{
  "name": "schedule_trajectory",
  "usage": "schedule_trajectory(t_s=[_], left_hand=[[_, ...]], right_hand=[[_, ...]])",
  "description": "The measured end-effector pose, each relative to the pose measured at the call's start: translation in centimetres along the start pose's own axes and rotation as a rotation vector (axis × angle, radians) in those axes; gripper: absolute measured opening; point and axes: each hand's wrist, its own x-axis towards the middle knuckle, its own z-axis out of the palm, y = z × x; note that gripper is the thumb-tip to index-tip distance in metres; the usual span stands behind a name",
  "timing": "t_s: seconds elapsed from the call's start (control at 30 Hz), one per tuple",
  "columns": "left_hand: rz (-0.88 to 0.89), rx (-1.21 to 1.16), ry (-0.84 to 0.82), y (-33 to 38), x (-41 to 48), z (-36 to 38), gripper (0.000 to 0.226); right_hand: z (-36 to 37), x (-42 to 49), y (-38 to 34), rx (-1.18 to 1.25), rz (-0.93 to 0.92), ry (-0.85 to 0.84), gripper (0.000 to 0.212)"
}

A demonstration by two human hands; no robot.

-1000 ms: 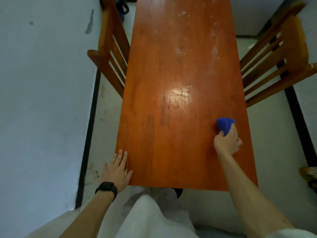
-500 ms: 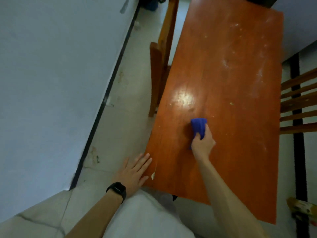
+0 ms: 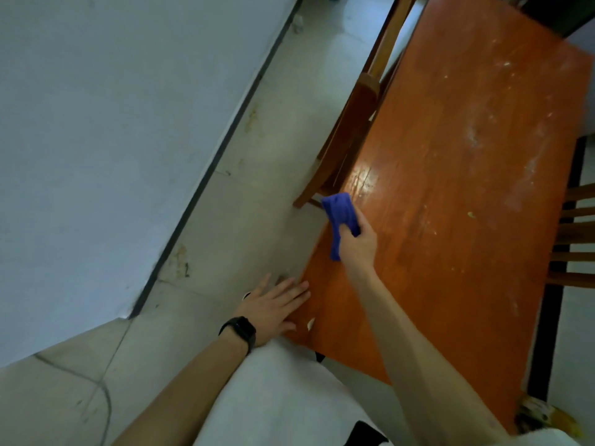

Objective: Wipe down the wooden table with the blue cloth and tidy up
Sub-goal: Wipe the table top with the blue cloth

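Head view: the right hand (image 3: pixel 357 243) has its grip clamped round the bunched blue cloth (image 3: pixel 339 210) at the left long edge of the wooden table (image 3: pixel 450 188), the cloth's tip poking past that edge just beside a chair (image 3: pixel 351 130) tucked against the same side. The left hand (image 3: pixel 273 309) lies flat, grip apart with fingers straight, across the table's near left corner beside a pale scrap (image 3: pixel 310 323). Pale floor (image 3: pixel 257 188) runs between that edge and the wall (image 3: pixel 112 123); a second chair (image 3: pixel 573 239) stands at the right edge.

Right arm outstretched, right grip (image 3: pixel 358 244) clutching blue cloth (image 3: pixel 339 212), left grip (image 3: pixel 273 309) flat, fingers straight
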Motion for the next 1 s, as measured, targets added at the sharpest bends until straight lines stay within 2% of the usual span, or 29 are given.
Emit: schedule_trajectory(t_s=[0.1, 0.17, 0.23, 0.37, 0.47, 0.53, 0.6, 0.67, 0.8, 0.9, 1.0], left_hand=[[-0.010, -0.025, -0.030, -0.5, -0.2, 0.8, 0.078], [-0.028, -0.039, -0.001, 0.0, -0.3, 0.7, 0.074], [-0.130, -0.132, 0.030, 0.7, -0.8, -0.1, 0.067], [-0.508, -0.611, 0.226, 0.1, -1.0, -1.8, 0.056], [-0.671, -1.120, 0.075, -0.3, 1.3, -4.4, 0.041], [-0.732, -1.373, -0.072, -0.2, 3.2, -6.5, 0.040], [-0.726, -1.412, -0.159, -0.1, 4.1, -7.6, 0.046], [-0.741, -1.391, -0.162, 0.0, 4.0, -7.9, 0.050], [-0.808, -1.544, -0.120, 0.8, 2.1, -7.0, 0.055], [-0.862, -1.561, -0.105, 1.6, 0.5, -5.7, 0.058], [-0.838, -1.522, -0.144, 2.3, -1.3, -3.8, 0.057]], right_hand=[[-4.6, 2.4, 1.3, -0.264, -0.086, 0.013, 0.062], [-4.6, 1.7, 3.1, -0.527, -0.103, -0.090, 0.070], [-3.7, -1.3, 5.4, -0.725, -0.187, -0.189, 0.075], [-4.2, -10.0, 9.6, -0.852, -0.405, -0.426, 0.081], [-6.0, -11.5, 10.3, -0.744, -0.238, -0.588, 0.072], [-6.8, -9.9, 9.4, -0.635, -0.186, -0.515, 0.066], [-6.7, -7.0, 7.7, -0.551, -0.199, -0.299, 0.067], [-5.2, -4.7, 5.9, -0.584, -0.206, -0.189, 0.069], [-1.3, -6.0, 6.5, -0.868, -0.320, -0.284, 0.077], [-1.2, -11.8, 10.5, -0.837, -0.434, -0.331, 0.074], [-3.1, -15.7, 12.4, -0.827, -0.447, -0.507, 0.065]])
